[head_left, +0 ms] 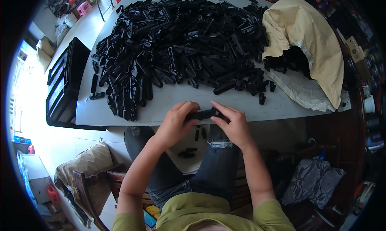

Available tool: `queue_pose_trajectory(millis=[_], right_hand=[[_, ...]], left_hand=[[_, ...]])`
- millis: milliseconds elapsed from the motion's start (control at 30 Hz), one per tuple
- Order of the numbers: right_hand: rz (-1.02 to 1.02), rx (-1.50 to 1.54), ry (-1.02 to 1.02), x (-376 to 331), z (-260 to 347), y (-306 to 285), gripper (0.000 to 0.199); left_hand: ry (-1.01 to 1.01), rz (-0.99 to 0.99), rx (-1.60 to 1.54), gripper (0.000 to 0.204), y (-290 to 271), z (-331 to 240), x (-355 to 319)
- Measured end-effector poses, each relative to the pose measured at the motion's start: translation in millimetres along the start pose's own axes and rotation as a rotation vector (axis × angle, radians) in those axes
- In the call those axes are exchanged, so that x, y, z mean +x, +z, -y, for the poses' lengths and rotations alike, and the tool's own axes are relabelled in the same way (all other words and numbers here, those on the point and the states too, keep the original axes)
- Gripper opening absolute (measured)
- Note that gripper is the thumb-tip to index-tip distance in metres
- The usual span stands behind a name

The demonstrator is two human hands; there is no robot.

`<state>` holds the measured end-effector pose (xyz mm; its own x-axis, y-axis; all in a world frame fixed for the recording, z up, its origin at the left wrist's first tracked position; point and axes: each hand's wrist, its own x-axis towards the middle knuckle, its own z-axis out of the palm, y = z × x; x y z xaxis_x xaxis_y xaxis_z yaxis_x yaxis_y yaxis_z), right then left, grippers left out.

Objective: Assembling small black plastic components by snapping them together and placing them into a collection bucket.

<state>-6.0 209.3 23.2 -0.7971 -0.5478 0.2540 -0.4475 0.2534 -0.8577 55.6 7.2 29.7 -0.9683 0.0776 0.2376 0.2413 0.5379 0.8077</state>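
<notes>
Both hands at surface's (161, 106) near edge; left hand (175, 122) & right hand (233, 124) fingers pinching black plastic part (204, 114) by its ends; prob light, stiff, smooth; heap of parts (181, 46) behind.

Two hands, left hand (175, 122) and right hand (234, 124), one black plastic part (205, 114) between them. One heap of black plastic parts (177, 50), far too many to count. One tan sack (305, 38), upper right. One black crate (64, 84), left. One table (177, 102).
</notes>
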Motion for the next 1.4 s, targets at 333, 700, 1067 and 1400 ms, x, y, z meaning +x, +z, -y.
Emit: queue_pose_trajectory(millis=[333, 700, 1067, 1400], right_hand=[[0.087, -0.277, -0.06, 7.1, 5.1, -16.4, 0.027], [0.004, -0.294, -0.147, 5.6, -4.5, 16.4, 0.028], [-0.516, -0.829, 0.162, -15.4, -55.4, -63.3, 0.028], [-0.434, 0.612, 0.353, -32.8, -34.3, -54.9, 0.037]], left_hand=[[-0.106, 0.082, -0.106, 0.023, -11.2, 10.5, 8.2], [0.029, 0.09, -0.057, 0.025, -10.2, 13.7, 16.5], [0.121, -0.136, 0.363, 0.024, 26.8, -27.6, 56.8], [0.336, -0.054, 0.587, 0.031, 39.9, -6.9, 37.6]])
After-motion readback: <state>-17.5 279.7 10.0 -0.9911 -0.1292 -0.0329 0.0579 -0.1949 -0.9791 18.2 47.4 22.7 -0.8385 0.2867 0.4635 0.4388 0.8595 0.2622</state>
